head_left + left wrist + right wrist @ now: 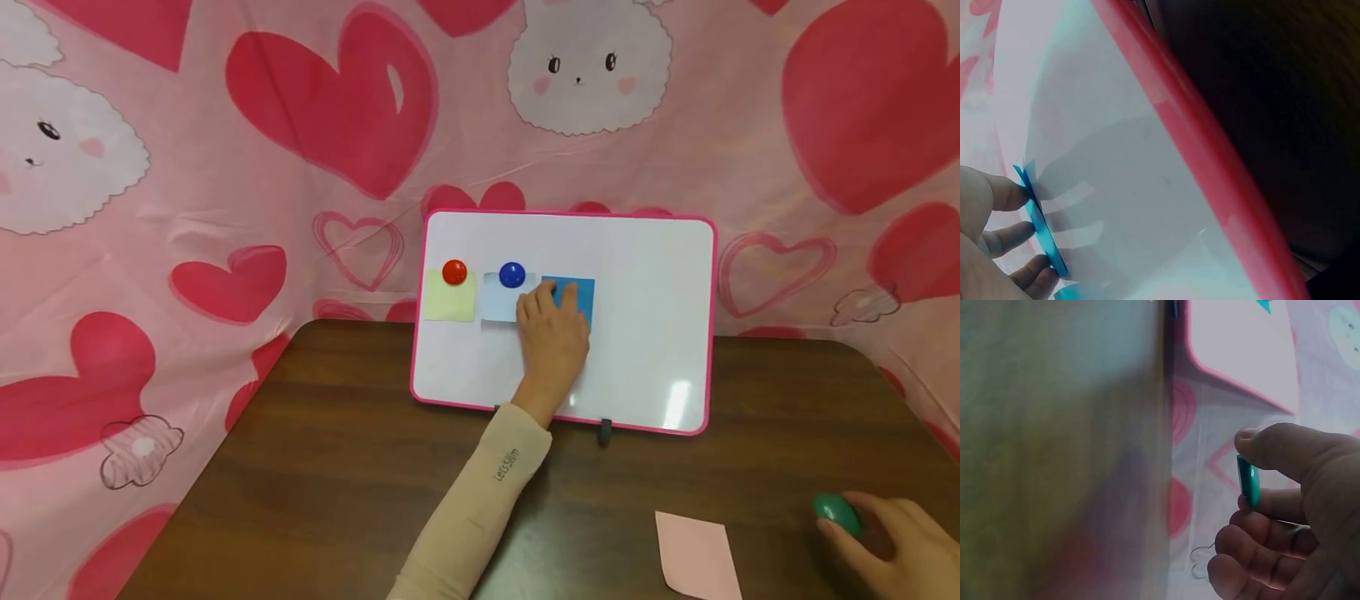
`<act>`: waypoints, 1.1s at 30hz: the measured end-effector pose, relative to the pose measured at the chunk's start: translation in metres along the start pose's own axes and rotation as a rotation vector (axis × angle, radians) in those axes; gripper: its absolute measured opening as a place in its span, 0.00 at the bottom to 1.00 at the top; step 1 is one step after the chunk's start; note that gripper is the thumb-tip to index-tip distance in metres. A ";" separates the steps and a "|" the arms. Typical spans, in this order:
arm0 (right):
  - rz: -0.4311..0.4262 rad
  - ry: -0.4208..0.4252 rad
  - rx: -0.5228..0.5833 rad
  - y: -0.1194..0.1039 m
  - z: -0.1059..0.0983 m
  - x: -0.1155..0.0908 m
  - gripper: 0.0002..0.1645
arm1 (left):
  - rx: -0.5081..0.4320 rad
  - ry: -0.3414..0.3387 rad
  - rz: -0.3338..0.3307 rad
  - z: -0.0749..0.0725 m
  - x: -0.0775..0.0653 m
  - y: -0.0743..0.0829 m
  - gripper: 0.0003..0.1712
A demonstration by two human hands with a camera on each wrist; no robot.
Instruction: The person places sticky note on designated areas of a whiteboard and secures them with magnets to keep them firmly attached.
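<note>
Head view: on the left of the white board, a red magnet is holding up a pale green paper. Beside it, a blue magnet is sitting on a light blue paper. Next along, my left hand is pressing a dark blue paper against the board, its fingers spread and not curled round it. I'm guessing that paper is going to feel light, floppy and easy to crease, so pressing flat near its top edge is looking best. Farther right, a pink paper is lying on the desk. At the far right, my right hand is pinching a green magnet, well apart from the board. It's looking hard, smooth and maybe slippery, so I'm thinking its round rim is the place for holding.
</note>
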State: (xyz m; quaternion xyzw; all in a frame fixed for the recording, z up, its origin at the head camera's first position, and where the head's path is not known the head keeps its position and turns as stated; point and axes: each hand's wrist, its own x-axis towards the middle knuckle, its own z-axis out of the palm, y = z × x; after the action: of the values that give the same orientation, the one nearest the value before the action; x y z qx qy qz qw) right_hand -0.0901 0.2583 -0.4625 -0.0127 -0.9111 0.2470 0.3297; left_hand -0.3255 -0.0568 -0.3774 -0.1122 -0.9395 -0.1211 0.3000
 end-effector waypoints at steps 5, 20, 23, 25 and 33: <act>-0.044 -0.045 0.009 -0.014 -0.002 0.015 0.33 | -0.025 -0.037 0.003 -0.001 0.001 -0.003 0.25; -0.192 -0.117 0.039 -0.067 0.007 0.062 0.28 | -0.028 -0.076 0.034 -0.007 0.002 -0.010 0.25; -0.279 -0.058 0.076 -0.076 0.014 0.072 0.27 | -0.045 -0.069 0.042 -0.005 0.001 -0.011 0.25; -0.279 -0.058 0.087 -0.083 0.017 0.078 0.27 | -0.057 -0.058 0.045 -0.004 0.000 -0.012 0.24; -0.304 -0.076 0.099 -0.107 0.031 0.094 0.29 | -0.058 -0.041 0.054 -0.003 -0.002 -0.013 0.22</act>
State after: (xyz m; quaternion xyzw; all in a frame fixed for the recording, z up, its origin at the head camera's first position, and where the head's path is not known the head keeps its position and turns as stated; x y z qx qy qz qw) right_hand -0.1674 0.1687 -0.3779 0.1510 -0.9010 0.2393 0.3288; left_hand -0.3262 -0.0703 -0.3777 -0.1488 -0.9381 -0.1379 0.2806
